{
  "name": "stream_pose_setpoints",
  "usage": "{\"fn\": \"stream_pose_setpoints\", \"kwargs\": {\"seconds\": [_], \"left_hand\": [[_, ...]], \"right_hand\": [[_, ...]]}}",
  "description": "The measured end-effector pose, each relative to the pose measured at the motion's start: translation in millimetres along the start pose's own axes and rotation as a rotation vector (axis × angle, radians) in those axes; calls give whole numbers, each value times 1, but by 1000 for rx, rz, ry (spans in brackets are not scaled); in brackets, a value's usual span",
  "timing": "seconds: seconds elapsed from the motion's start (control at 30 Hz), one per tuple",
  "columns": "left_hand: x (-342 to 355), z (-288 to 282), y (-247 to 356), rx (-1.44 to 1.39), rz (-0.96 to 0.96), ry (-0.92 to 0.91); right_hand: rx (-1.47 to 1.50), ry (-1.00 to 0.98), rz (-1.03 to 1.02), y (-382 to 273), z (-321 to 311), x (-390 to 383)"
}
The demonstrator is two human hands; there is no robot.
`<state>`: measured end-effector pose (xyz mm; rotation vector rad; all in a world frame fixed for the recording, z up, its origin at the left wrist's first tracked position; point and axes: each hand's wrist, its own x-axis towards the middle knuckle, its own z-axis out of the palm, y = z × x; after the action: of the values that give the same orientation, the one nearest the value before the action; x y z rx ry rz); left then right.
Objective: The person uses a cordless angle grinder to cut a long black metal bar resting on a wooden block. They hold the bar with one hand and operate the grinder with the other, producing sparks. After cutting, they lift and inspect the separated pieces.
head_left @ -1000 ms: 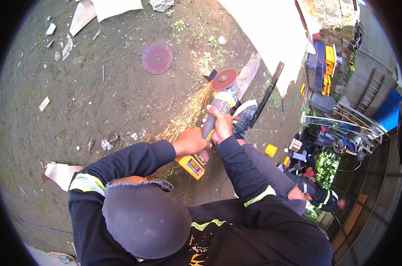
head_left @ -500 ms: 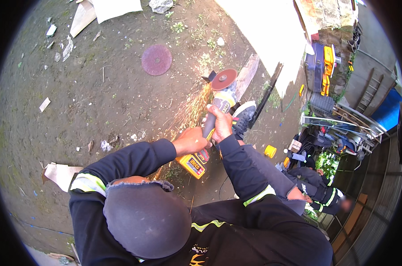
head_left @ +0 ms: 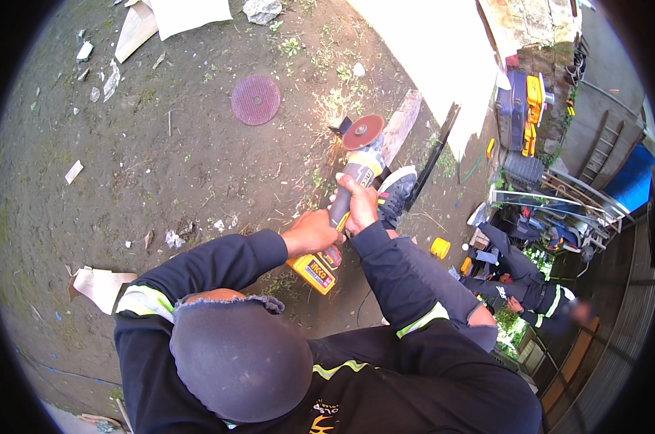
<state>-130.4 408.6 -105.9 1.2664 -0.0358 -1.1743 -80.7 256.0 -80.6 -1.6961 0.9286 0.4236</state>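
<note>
My left hand [head_left: 309,233] is closed round the rear handle of a cordless angle grinder [head_left: 361,169], just above its yellow battery [head_left: 314,272]. Further forward, my right hand [head_left: 359,205] wraps the grey body. A reddish cutting disc [head_left: 363,132] sits at the grinder's far end. Beside the disc is a short dark metal end [head_left: 340,127], with a few faint sparks near it; whether they touch is hard to tell. My dark shoe [head_left: 397,194] is right of the grinder, against a long black metal bar [head_left: 434,155].
A larger purple-red disc [head_left: 255,100] lies on the dirt ground. A weathered board [head_left: 402,127] is beyond the grinder. Yellow tools and a dark case [head_left: 512,108] stand at the right. A yellow round object [head_left: 439,248] and another person [head_left: 537,293] are at the lower right.
The bright spray of sparks has shrunk to a faint trace. My hands and the grinder are nearly where they were. The other person has shifted posture.
</note>
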Motion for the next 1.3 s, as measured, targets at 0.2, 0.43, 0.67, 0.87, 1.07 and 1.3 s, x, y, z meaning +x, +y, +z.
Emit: {"fn": "stream_pose_setpoints", "kwargs": {"seconds": [0.2,0.43,0.67,0.87,1.07,1.3], "left_hand": [[0,2,1,-28,-4,12],[-2,3,-3,-12,-53,12],[2,3,-4,42,-9,19],[5,-1,0,69,8,14],[-2,-2,2,25,23,45],[-2,-1,9,259,216,204]], "right_hand": [[31,19,-2,-3,1,-3],[6,-2,-3,2,1,-6],[37,19,-21,1,2,-4],[42,11,15,-1,1,3],[72,30,12,1,2,2],[167,54,-247,-11,2,-15]]}}
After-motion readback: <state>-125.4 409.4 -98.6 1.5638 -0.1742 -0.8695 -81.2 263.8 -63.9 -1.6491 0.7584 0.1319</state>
